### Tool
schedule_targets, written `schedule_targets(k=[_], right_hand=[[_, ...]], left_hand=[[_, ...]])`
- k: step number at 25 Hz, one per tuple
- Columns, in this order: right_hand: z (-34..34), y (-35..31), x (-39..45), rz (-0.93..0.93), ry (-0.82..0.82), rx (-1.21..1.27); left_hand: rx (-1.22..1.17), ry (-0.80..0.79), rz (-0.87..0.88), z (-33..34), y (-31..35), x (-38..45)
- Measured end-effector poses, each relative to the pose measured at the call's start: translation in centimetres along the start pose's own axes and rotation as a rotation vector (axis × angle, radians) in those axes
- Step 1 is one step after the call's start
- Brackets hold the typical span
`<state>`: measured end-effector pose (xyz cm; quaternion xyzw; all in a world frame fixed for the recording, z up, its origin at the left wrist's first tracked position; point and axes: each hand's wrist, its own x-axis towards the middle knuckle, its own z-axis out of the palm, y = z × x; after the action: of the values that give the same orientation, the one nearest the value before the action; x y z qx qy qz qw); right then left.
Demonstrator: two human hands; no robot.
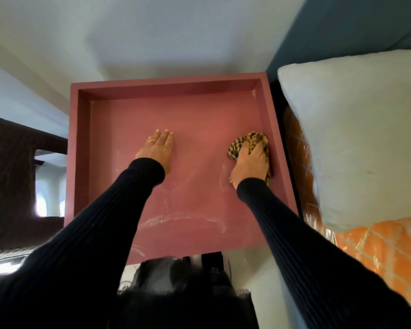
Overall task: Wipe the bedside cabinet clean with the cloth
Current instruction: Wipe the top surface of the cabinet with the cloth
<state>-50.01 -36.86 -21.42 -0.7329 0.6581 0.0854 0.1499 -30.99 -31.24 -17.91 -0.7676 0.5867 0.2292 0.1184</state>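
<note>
Pink cabinet top: left hand flat, right hand gripping checked cloth.

My right hand pressed the checked cloth onto the pink cabinet top near its right rim, while my left hand lay flat beside it.

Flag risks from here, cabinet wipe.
1. The cloth is bunched under the right hand against the right rim; knuckles may hit it, and the corner may get skipped.
2. Whitish streaks near the front edge may be missed.
3. The left hand lies flat on the cabinet top, possibly leaving prints.
</note>
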Motion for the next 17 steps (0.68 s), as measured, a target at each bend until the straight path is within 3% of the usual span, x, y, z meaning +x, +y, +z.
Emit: schedule_targets(k=[7, 11, 17], right_hand=[[0.0, -2.7, 1.1, 0.079, 0.086, 0.075], [2.0, -9.7, -1.7, -0.167, 0.08, 0.056], [4.1, -19.3, -5.1, -0.616, -0.126, -0.078]], left_hand=[[0.045, 0.078, -0.015, 1.1, -5.3, -1.9], [0.023, 0.199, -0.006, 1.7, -8.4, -3.7], [-0.178, 0.38, -0.023, 1.6, -10.6, -6.1]])
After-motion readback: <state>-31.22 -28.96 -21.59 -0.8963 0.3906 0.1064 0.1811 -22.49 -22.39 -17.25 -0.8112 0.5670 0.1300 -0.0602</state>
